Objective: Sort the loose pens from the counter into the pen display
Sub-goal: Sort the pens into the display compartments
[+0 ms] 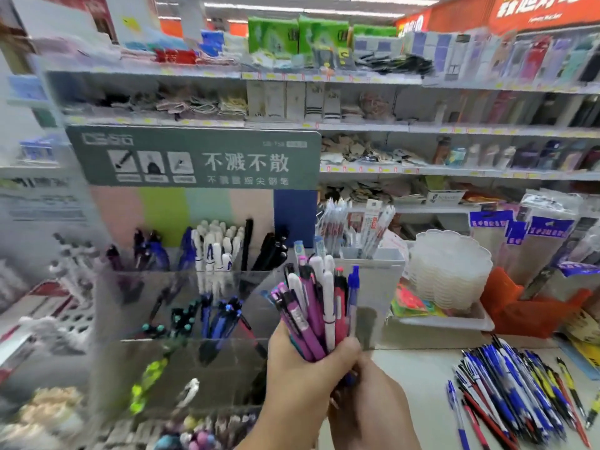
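Observation:
My left hand (302, 375) grips a bunch of pens (316, 303), purple, white, red and blue, held upright in front of the pen display (181, 306). My right hand (373, 404) is cupped under the bottom ends of the same bunch, behind the left hand. The display is a clear tiered rack with compartments holding blue, black, white and green pens, under a green sign (194, 157). A pile of loose pens (519, 391), mostly blue with some red and yellow, lies on the counter (418, 378) at the right.
A white bin (367, 258) with packaged pens stands right of the display. A stack of white flower-shaped trays (449, 267) and an orange object (532, 310) sit behind the loose pens. Store shelves full of goods fill the background.

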